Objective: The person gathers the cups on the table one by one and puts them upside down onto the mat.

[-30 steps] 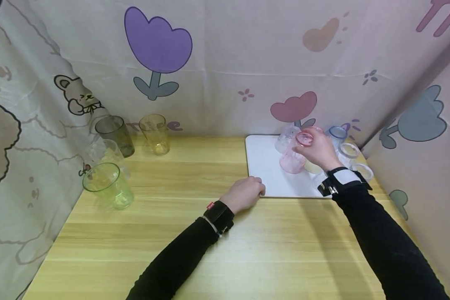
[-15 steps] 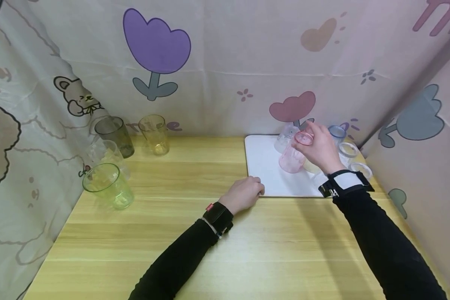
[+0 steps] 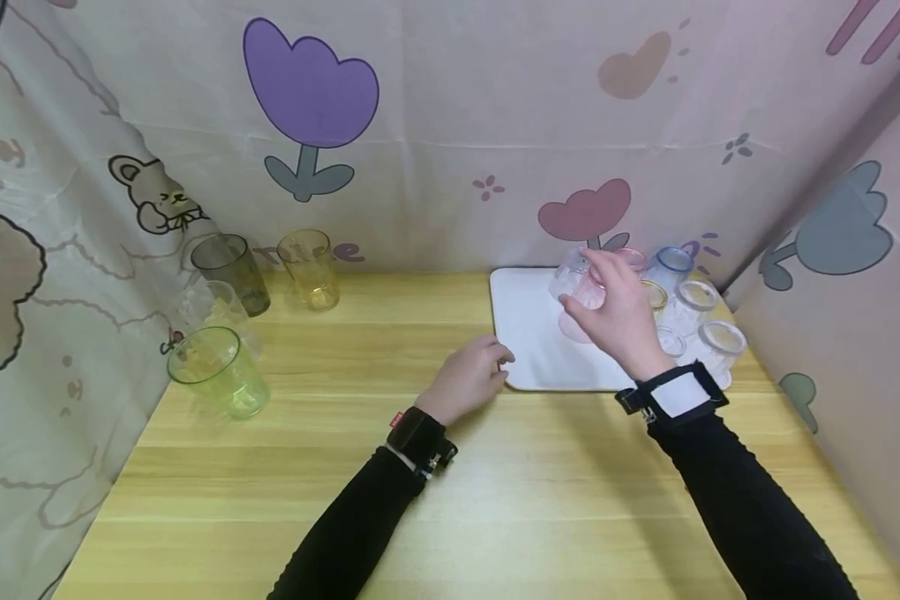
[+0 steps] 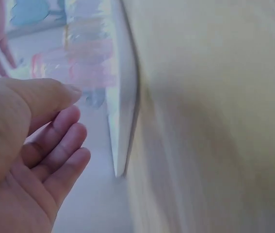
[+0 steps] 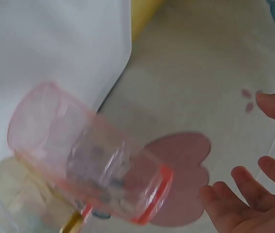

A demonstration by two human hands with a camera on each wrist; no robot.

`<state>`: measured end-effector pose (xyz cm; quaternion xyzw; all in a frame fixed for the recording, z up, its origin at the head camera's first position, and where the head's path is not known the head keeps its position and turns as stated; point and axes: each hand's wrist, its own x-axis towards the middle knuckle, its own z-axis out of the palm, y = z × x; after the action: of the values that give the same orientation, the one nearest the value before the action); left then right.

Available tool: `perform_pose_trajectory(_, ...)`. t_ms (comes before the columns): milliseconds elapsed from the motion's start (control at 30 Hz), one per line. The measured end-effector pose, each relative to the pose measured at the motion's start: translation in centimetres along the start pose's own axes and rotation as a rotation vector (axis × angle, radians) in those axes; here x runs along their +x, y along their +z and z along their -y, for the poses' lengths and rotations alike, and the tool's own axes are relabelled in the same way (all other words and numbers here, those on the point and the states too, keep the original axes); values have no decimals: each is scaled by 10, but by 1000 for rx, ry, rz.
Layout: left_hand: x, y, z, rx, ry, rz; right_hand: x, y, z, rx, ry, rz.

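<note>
Your wooden worktop (image 3: 495, 483) lies under both of your hands, walled in by a cartoon-print curtain (image 3: 450, 125) beyond them and to either side. Ahead of your right hand, on the far right part of the worktop, lies a white mat (image 3: 528, 333); its near left corner sits just beyond your left fingertips.

Your right hand (image 3: 621, 312) hangs above the mat with the fingers spread and relaxed. The right wrist view shows the fingertips (image 5: 234, 194) apart from the pink tumbler (image 5: 86, 155), so this grip is loose and closed around nothing. The pink tumbler (image 3: 587, 307) stands on the mat just beyond and below your palm, partly hidden by the hand in the head view. In the wrist view it appears tilted, red-rimmed mouth toward your fingers, with a yellowish cup (image 5: 16, 194) close beside it.

Your left hand (image 3: 467, 379) is beside the mat's near left corner, fingers loosely curled and holding nothing. The left wrist view shows the fingers (image 4: 59, 150) easy and apart, with the mat's edge (image 4: 122, 107) just past them.

To the right of your right hand a cluster of small clear and tinted cups (image 3: 690, 312) crowds the mat's far right end. Well off to the left of your left hand stand four larger tumblers: a green one (image 3: 213, 371) nearest, a clear one (image 3: 217, 312) behind it, then a smoky grey one (image 3: 228, 271) and an amber one (image 3: 309, 267) against the curtain.
</note>
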<state>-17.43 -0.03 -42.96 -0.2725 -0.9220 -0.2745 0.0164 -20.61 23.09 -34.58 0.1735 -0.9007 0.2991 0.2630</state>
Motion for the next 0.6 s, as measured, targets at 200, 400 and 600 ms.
perform_pose_trajectory(200,-9,-17,11,-149,-98,-131,-17,20,11,19,-47,77)
perform_pose_trajectory(400,-21,-33,23,-250,-192,-306,-33,37,20,-5,-17,252)
perform_pose_trajectory(600,-29,-46,39,-334,-253,-483,-44,55,25,-19,22,428)
